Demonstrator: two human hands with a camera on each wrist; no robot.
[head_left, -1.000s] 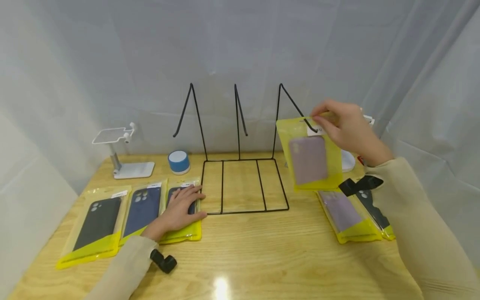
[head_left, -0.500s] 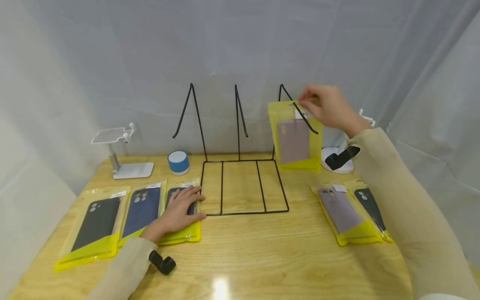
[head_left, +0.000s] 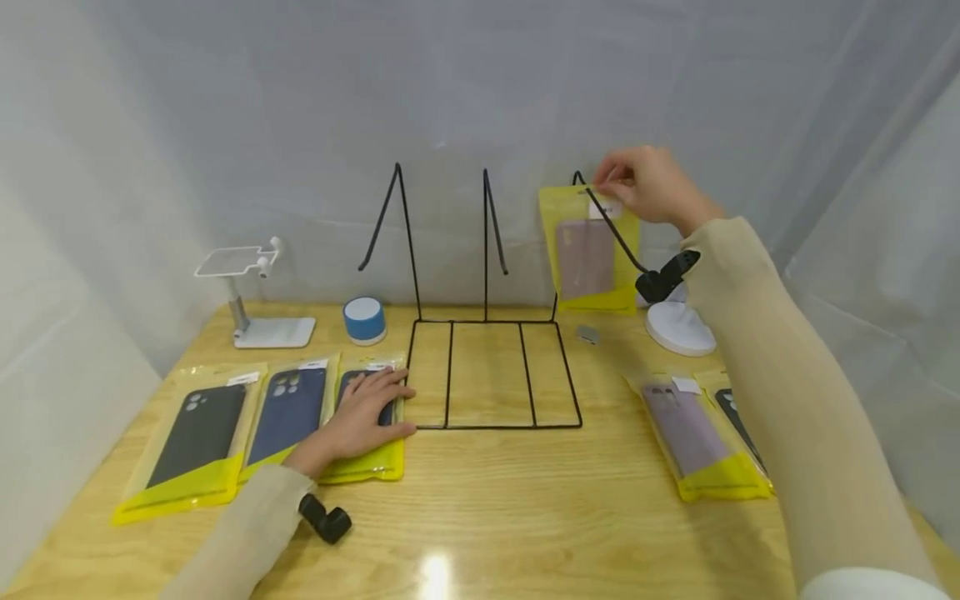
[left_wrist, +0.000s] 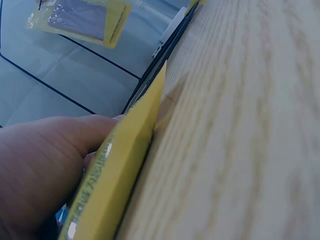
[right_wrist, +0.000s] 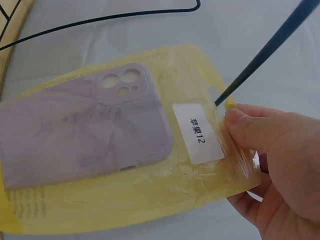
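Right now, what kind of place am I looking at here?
Probably a mock shop display on a wooden table: bagged phone cases lie flat, a black wire hook rack stands behind, white sheeting all round.

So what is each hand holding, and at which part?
The right hand pinches the lilac phone case packet at its top edge, beside the white label. The left hand only rests flat on a dark case packet.

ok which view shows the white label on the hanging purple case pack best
The right wrist view: the white label fills the frame beside the right hand pinching the pack, its print sharp. The head view shows the label only as a small white patch by the fingers. The left wrist view shows the pack far off, with no label discernible.
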